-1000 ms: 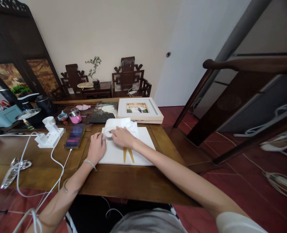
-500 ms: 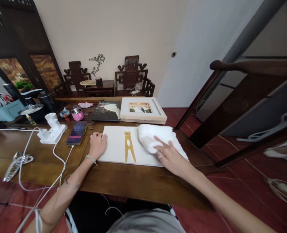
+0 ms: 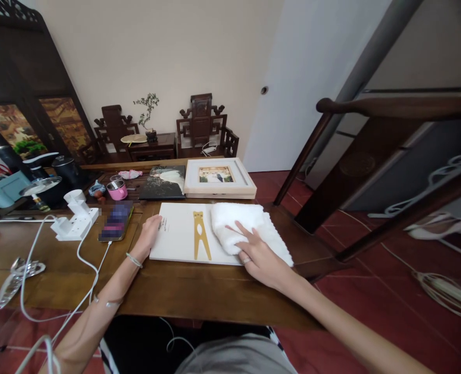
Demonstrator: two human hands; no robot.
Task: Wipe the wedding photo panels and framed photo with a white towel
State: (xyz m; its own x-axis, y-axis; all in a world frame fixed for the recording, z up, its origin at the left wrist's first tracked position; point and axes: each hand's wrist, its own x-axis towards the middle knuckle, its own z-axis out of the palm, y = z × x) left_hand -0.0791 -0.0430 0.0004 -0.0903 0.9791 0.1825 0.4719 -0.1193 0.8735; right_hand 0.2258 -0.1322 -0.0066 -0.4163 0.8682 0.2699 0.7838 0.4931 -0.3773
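Note:
A flat white board, maybe an album or canvas [image 3: 178, 234], lies on the wooden table with small dark lettering near its left side. On it is a gold cat-headed shape with two long legs [image 3: 200, 236]; whether printed or loose I cannot tell. My left hand [image 3: 151, 232] is closed at the board's left edge, fingers against it. Over the board's right part lies a folded, fluffy white cloth [image 3: 238, 213], hiding that side. My right hand [image 3: 259, 257] presses on the cloth, some fingers sunk into it and others stretched across it.
Behind the board stand a framed picture [image 3: 220, 189] and a dark photo panel [image 3: 162, 182]. To the left are a phone [image 3: 116, 222], a power strip [image 3: 78, 224] with white cables and a pink cup [image 3: 117, 190]. A wooden chair [image 3: 355, 171] stands close on the right.
The view has shifted, so everything sits slightly further left. My left hand has turned from lying over the board's corner to gripping along its left edge, baring the lettering. My right hand stays on the cloth.

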